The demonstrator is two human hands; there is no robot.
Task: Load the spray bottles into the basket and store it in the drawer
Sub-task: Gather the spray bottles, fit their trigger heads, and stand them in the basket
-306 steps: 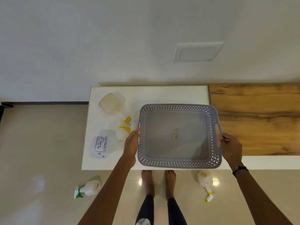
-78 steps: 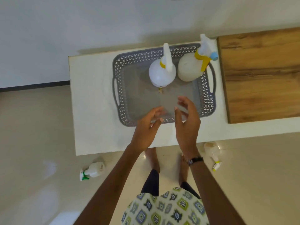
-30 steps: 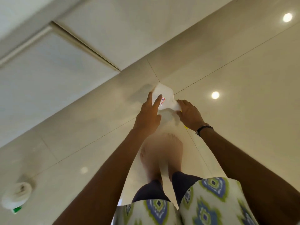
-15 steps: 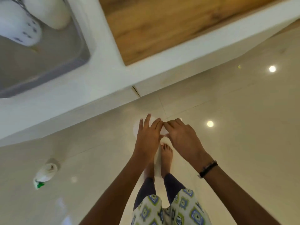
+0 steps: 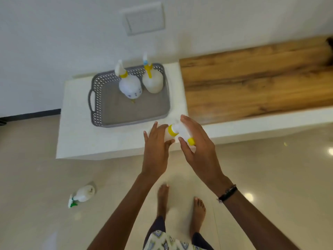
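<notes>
A grey perforated basket (image 5: 102, 98) sits on the white counter (image 5: 79, 138). Two white spray bottles stand upright at its back: one with a yellow collar (image 5: 130, 85) on the left, a rounder one with a yellow and blue nozzle (image 5: 152, 80) on the right. A third white spray bottle with yellow collar and cap (image 5: 177, 132) lies sideways between my hands, just past the basket's near right corner. My left hand (image 5: 157, 143) cups its body; my right hand (image 5: 196, 141) grips its head. A fourth bottle with a green nozzle (image 5: 82, 195) lies on the floor at the left.
A wooden top (image 5: 252, 78) adjoins the white counter on the right. A white wall with a flat plate (image 5: 144, 18) rises behind. My bare feet (image 5: 180, 201) stand on the glossy beige tiled floor in front of the counter.
Both hands took a bottle from the floor by my feet and have lifted it up to counter height. My view has swung back up to the basket.
</notes>
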